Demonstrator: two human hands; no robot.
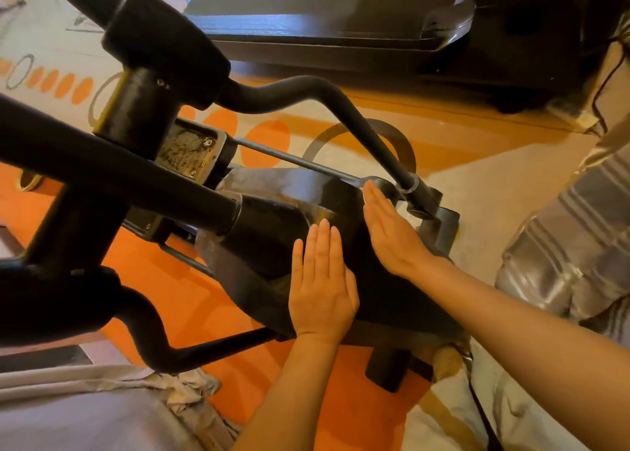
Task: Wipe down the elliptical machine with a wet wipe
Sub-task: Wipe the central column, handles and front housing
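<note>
The black elliptical machine [272,232] fills the left and middle of the head view, with its dusty curved housing below me. My left hand [322,287] lies flat on the housing, fingers straight and together, pointing away from me. My right hand [392,232] rests edge-on against the far side of the housing, fingers straight, close to the pivot joint of a crank arm [361,126]. A small patch of white [407,210] shows beyond my right palm; I cannot tell if it is the wet wipe. Neither hand visibly holds anything.
Thick black frame tubes [112,174] cross the upper left. A treadmill deck [306,31] stands at the back. The orange and beige patterned carpet [211,297] lies underneath. A striped cloth-covered object [572,246] is on the right, with a dark cable [480,413] by the base foot.
</note>
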